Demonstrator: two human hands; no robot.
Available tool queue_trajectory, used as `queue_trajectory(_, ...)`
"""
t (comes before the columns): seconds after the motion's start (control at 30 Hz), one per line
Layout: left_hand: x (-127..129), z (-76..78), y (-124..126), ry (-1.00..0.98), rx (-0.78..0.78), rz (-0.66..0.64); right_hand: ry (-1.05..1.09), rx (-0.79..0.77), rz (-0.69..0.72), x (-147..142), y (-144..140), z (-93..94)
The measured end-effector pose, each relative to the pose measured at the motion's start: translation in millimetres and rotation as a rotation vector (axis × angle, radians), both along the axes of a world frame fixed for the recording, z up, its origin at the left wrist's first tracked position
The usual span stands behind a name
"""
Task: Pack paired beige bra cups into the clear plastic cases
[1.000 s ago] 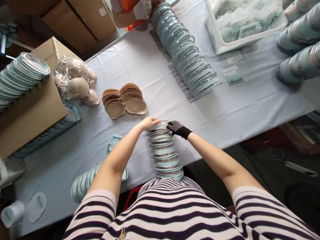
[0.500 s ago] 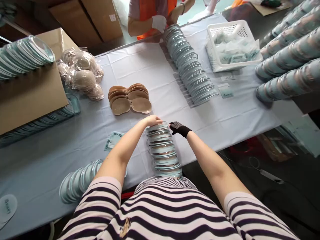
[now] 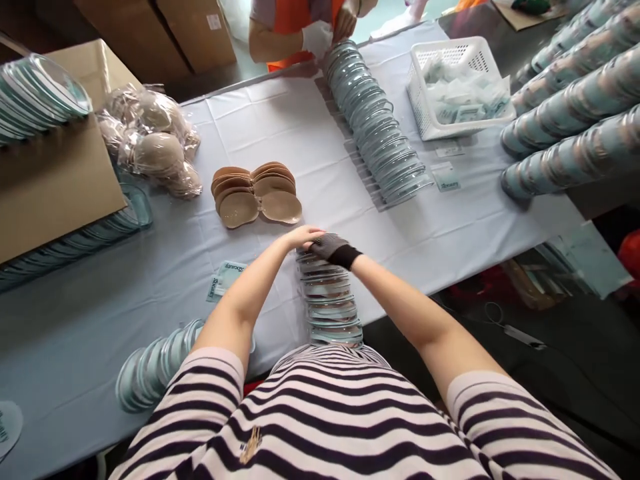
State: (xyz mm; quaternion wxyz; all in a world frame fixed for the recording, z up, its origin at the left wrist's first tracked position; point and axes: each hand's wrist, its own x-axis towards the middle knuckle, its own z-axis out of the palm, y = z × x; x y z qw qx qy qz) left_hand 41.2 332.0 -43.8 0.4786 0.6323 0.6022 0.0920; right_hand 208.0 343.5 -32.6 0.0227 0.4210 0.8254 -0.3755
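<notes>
A row of clear round plastic packs point(image 3: 330, 300) with pale blue rims stands on edge between my arms, its near end against my striped shirt. At the far end of that row, my bare left hand point(image 3: 304, 236) curls over the last pack. My right hand point(image 3: 331, 248), in a dark grey glove with bare fingertips, lies against it, its fingers closed on the same end pack. The two hands meet, so some fingertips are hidden. Just beyond lie overlapping beige adhesive bra cups point(image 3: 257, 195).
A longer row of clear packs point(image 3: 375, 127) runs toward a co-worker in an orange vest point(image 3: 287, 27). A white basket point(image 3: 417, 110) holds small packets. Wrapped cups point(image 3: 160, 157) lie by a cardboard box point(image 3: 55, 187). More packs point(image 3: 155, 367) stand near my left elbow.
My right hand has moved left from beside the row onto its far end, meeting my left hand. The whole view has shifted slightly.
</notes>
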Motion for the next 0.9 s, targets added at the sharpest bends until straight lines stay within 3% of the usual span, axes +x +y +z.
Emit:
queue_trajectory(0.07, 2.3, -8.8, -18.3, 0.012, 0.14, 0.062, 0.009, -0.137, -0.166, 37.8, 4.4, -12.7)
queue_trajectory(0.13, 6.5, -14.8, -29.6, 0.098, 0.198, 0.089, 0.041, -0.404, -0.335, 71.6, 3.1, -31.5)
queue_trajectory(0.2, 10.0, -16.9, -32.8, 0.15, 0.198, 0.086, 0.085, -0.661, -0.37, 91.2, -2.4, -51.7)
queue_trajectory(0.27, 11.1, -16.3, -30.8, 0.155, 0.186, 0.07, 0.117, -0.8, -0.318, 95.4, -8.1, -68.5)
queue_trajectory(0.4, 8.8, -13.0, -26.4, 0.131, 0.16, 0.062, 0.129, -0.867, -0.266, 84.4, -7.9, -85.9)
queue_trajectory(0.6, 8.6, -7.9, -28.8, 0.165, 0.145, 0.052, 0.143, -0.926, -0.154, 88.3, 5.3, -94.9)
queue_trajectory(0.8, 7.5, -2.9, -30.6, 0.171, 0.09, 0.054, 0.477, -0.873, -0.219, 100.8, -18.1, -82.2)
queue_trajectory(0.9, 10.8, -1.0, -30.4, 0.181, 0.075, 0.048, 0.522, -0.831, -0.278, 100.7, -31.7, -74.6)
